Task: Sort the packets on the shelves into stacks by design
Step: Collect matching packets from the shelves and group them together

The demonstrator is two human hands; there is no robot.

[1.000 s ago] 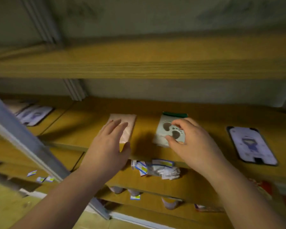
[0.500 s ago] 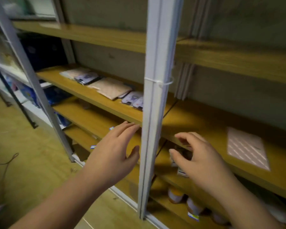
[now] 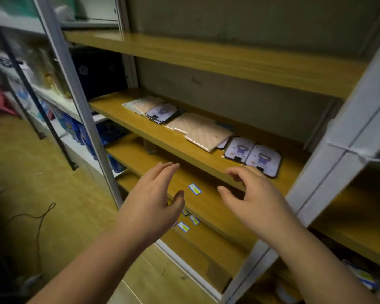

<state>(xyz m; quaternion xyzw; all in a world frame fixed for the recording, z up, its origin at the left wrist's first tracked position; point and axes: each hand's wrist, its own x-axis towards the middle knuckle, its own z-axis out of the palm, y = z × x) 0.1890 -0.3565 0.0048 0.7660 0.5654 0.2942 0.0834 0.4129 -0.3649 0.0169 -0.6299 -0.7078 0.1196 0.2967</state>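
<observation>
On the middle wooden shelf lie several packets in a row. Two purple cartoon packets sit side by side at the right end, beige quilted packets overlap in the middle, and another purple packet lies on a beige one at the far end. My left hand hovers in front of the shelf below with straight fingers, holding nothing. My right hand hovers just before the shelf edge near the two purple packets, fingers loosely curved and empty.
Grey metal uprights stand at the left and right of this bay. Small blue and yellow packets lie on the lower shelves. A dark blue box stands at the shelf's far end. A cable trails over the floor.
The view has swung left from the right bay to this one. My right hand let go of the grey paw-print packet, and both hands now hover empty before the shelf with the purple and beige packets.
</observation>
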